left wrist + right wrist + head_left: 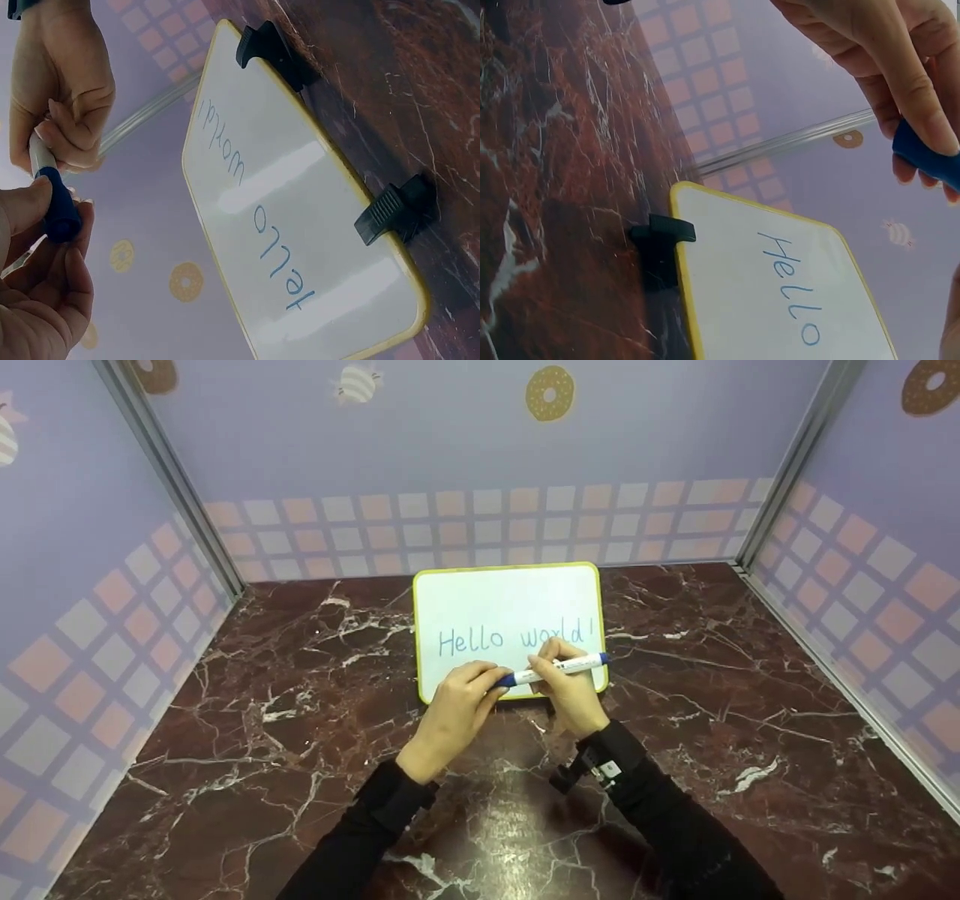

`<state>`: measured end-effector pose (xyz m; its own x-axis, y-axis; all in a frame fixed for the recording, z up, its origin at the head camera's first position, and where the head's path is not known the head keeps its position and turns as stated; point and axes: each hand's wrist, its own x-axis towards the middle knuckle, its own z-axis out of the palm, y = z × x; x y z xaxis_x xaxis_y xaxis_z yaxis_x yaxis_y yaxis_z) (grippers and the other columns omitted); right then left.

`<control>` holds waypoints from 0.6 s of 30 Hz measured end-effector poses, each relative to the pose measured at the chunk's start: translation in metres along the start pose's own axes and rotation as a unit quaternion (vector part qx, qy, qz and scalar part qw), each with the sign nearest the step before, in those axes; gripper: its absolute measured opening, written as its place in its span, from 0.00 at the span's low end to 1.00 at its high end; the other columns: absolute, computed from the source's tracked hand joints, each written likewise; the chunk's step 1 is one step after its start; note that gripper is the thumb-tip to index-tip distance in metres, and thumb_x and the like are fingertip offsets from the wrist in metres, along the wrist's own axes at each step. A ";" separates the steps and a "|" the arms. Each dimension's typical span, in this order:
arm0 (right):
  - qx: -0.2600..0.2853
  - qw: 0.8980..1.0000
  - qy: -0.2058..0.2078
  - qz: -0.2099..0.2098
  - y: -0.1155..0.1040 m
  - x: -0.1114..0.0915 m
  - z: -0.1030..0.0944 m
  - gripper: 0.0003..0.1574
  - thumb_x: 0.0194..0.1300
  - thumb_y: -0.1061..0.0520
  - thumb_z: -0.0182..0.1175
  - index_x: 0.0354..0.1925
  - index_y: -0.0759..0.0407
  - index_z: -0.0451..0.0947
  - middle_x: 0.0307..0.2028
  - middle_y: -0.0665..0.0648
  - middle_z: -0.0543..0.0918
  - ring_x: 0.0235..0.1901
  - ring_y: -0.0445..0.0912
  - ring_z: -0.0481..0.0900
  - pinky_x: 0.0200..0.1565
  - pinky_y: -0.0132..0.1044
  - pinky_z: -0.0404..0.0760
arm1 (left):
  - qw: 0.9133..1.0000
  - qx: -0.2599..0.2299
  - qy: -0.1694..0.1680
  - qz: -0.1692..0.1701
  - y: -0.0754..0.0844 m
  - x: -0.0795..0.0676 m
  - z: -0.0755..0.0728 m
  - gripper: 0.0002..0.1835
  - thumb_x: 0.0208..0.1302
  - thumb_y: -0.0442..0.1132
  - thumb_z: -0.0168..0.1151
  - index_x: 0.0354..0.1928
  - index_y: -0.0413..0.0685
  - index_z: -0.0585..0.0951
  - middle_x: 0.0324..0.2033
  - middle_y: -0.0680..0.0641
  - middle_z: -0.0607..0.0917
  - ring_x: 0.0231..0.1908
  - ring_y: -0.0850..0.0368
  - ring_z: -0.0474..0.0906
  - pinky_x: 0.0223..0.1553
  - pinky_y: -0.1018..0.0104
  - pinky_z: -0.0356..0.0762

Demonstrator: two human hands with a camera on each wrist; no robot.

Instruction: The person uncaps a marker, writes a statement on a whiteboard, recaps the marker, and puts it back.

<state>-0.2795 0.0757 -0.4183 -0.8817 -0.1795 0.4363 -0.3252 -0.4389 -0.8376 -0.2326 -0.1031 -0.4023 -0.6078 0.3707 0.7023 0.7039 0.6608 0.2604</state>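
A white marker [570, 664] with a blue cap [507, 681] and a blue end is held level in front of a whiteboard [480, 600]. My left hand [459, 701] pinches the cap between thumb and fingers. My right hand [568, 690] grips the white barrel. In the left wrist view the blue cap [60, 206] sits over the marker's end, with the left thumb on its side. The yellow-framed board reads "Hello world!" in blue handwriting; in the head view my hands and the marker overlap its lower part.
Black clips [394, 210] hold the board's lower edge and prop it on the dark red marbled table [300, 750]. Behind it stands a lilac wall [450, 442] with pink and white squares. Side walls meet it at metal corner posts [180, 480].
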 end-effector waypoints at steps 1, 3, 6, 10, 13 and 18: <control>-0.004 1.000 -0.001 0.005 -0.001 0.000 0.000 0.21 0.66 0.70 0.55 0.19 0.54 0.66 0.20 0.48 0.70 0.17 0.38 0.69 0.20 0.26 0.64 | 1.000 0.000 0.000 0.001 -0.001 0.000 0.000 0.11 0.64 0.34 0.64 0.47 0.38 0.85 0.42 0.43 0.86 0.43 0.48 0.84 0.49 0.59 0.82; -0.012 1.000 -0.003 0.012 -0.002 0.002 -0.002 0.18 0.66 0.69 0.56 0.21 0.55 0.69 0.21 0.48 0.74 0.18 0.39 0.71 0.22 0.26 0.66 | 1.000 0.002 0.006 0.005 -0.004 0.000 -0.001 0.11 0.64 0.34 0.65 0.47 0.38 0.85 0.41 0.43 0.86 0.43 0.49 0.84 0.49 0.59 0.82; -0.013 1.000 -0.002 0.012 -0.006 0.005 -0.006 0.12 0.66 0.69 0.58 0.28 0.55 0.74 0.26 0.49 0.79 0.23 0.39 0.74 0.27 0.27 0.72 | 1.000 0.009 0.020 0.005 -0.010 0.001 -0.003 0.12 0.64 0.35 0.65 0.47 0.38 0.85 0.41 0.43 0.86 0.42 0.49 0.84 0.49 0.59 0.82; -0.024 0.999 0.035 -0.027 -0.016 0.012 -0.018 0.09 0.63 0.68 0.63 0.37 0.55 0.78 0.33 0.50 0.83 0.31 0.40 0.78 0.35 0.28 0.78 | 0.999 0.025 0.041 -0.007 -0.017 0.002 -0.007 0.12 0.65 0.37 0.64 0.47 0.38 0.85 0.41 0.43 0.86 0.43 0.49 0.83 0.49 0.59 0.82; -0.099 0.989 0.057 -0.099 -0.024 0.017 -0.029 0.12 0.59 0.70 0.66 0.42 0.61 0.79 0.37 0.52 0.85 0.38 0.41 0.81 0.42 0.31 0.78 | 0.998 0.042 0.052 -0.008 -0.021 0.002 -0.010 0.12 0.66 0.37 0.63 0.47 0.37 0.85 0.41 0.43 0.86 0.43 0.49 0.83 0.49 0.58 0.81; -0.337 0.910 0.008 -0.242 -0.032 0.020 -0.038 0.22 0.49 0.68 0.75 0.45 0.65 0.83 0.43 0.57 0.86 0.49 0.46 0.78 0.56 0.38 0.71 | 0.994 0.095 0.061 0.016 -0.026 0.003 -0.011 0.12 0.64 0.37 0.65 0.46 0.38 0.85 0.41 0.43 0.86 0.43 0.49 0.83 0.48 0.57 0.80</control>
<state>-0.2997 0.1190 -0.3955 -0.5829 -0.0929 0.8072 -0.8073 0.1786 -0.5624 -0.2485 -0.1264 -0.4001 -0.5299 0.3191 0.7857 0.6326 0.7658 0.1156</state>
